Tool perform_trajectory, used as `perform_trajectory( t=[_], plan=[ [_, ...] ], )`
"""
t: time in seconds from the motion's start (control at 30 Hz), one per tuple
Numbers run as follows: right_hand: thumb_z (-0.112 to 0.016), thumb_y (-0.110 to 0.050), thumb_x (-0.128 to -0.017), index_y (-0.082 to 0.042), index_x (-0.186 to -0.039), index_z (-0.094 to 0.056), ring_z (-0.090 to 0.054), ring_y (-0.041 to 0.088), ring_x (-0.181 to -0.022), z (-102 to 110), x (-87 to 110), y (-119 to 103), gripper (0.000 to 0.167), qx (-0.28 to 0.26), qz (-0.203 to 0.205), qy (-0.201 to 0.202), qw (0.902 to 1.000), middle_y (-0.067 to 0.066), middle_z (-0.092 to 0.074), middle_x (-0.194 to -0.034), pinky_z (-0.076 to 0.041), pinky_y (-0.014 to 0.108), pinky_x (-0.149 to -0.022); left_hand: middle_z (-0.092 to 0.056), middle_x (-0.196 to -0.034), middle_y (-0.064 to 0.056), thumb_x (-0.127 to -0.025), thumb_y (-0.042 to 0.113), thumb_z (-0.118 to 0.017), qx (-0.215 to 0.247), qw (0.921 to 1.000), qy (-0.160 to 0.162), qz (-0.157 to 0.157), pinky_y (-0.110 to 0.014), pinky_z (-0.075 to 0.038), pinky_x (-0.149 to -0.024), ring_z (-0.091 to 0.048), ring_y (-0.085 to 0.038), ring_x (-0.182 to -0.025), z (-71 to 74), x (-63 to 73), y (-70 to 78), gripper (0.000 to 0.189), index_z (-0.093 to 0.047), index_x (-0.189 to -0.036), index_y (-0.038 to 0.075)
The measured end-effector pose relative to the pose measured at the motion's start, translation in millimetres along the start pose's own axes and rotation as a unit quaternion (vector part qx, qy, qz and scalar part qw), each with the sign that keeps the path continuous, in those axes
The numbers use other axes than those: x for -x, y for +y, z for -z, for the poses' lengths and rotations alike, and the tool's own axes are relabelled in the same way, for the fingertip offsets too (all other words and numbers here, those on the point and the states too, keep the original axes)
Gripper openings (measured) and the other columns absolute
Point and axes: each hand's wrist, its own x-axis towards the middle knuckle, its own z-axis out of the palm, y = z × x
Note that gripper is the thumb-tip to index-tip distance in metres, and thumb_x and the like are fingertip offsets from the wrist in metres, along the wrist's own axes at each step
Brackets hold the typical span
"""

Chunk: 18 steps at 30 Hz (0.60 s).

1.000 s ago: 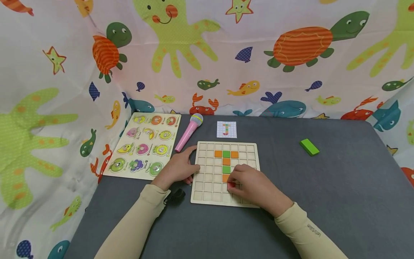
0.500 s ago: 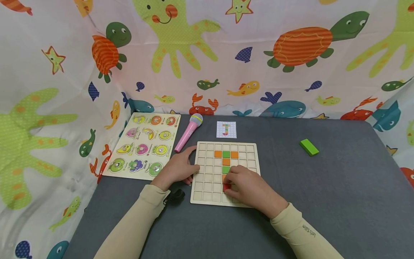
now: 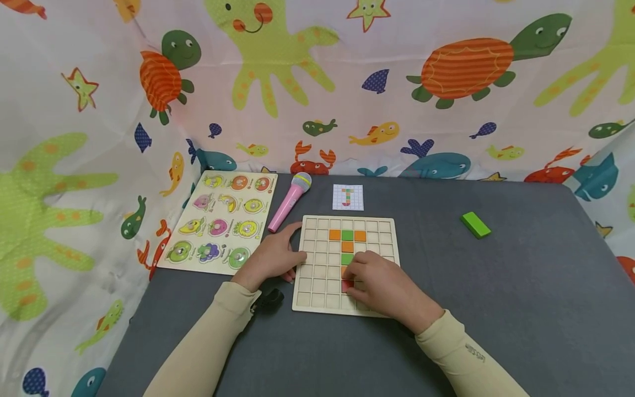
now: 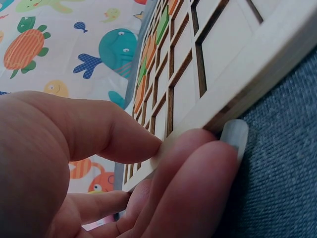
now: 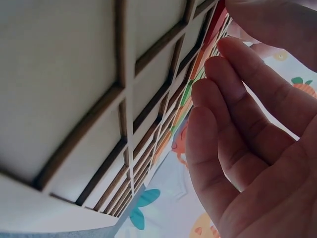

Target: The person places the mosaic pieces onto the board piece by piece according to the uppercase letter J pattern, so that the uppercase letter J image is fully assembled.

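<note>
A pale wooden grid board [image 3: 317,286] lies on the grey table. Orange and green square tiles [image 3: 347,247] form a T-like shape in its cells. My left hand [image 3: 272,256] holds the board's left edge, thumb on the rim and other fingers against the side in the left wrist view. With thumb and fingertips, my right hand [image 3: 389,284] pinches a red square tile [image 3: 346,286] at the cell below the lowest orange tile. Part of that orange tile is hidden by the fingers. In the right wrist view the red tile [image 5: 214,25] shows edge-on near the thumb.
A small pattern card [image 3: 348,197] lies behind the board. To the left are a pink toy microphone [image 3: 286,207] and a fruit puzzle board [image 3: 203,234]. A green block [image 3: 475,225] sits at the right. A sea-animal cloth [image 3: 297,66] hangs behind the table.
My right hand has moved slightly left, bringing the red tile from beside the column to the cell under the orange tile. The left hand stays on the board's edge.
</note>
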Motion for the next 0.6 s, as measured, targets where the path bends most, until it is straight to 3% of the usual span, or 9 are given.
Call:
perform_trajectory(
  t=[0.6],
  plan=[
    [-0.089, -0.018, -0.088, -0.021, -0.091, -0.081, -0.06, 0.01, -0.09, 3.0, -2.0, 3.1, 0.009, -0.007, -0.004, -0.012, 0.9999, -0.006, -0.067, -0.091, -0.059, 0.029, -0.078, -0.072, -0.071, -0.01, -0.098, 0.027, -0.073, -0.002, 1.0, -0.004, -0.005, -0.032, -0.061, -0.052, -0.072, -0.024, -0.055, 0.6, 1.5, 1.0, 0.082, -0.033, -0.17, 0.027]
  ],
)
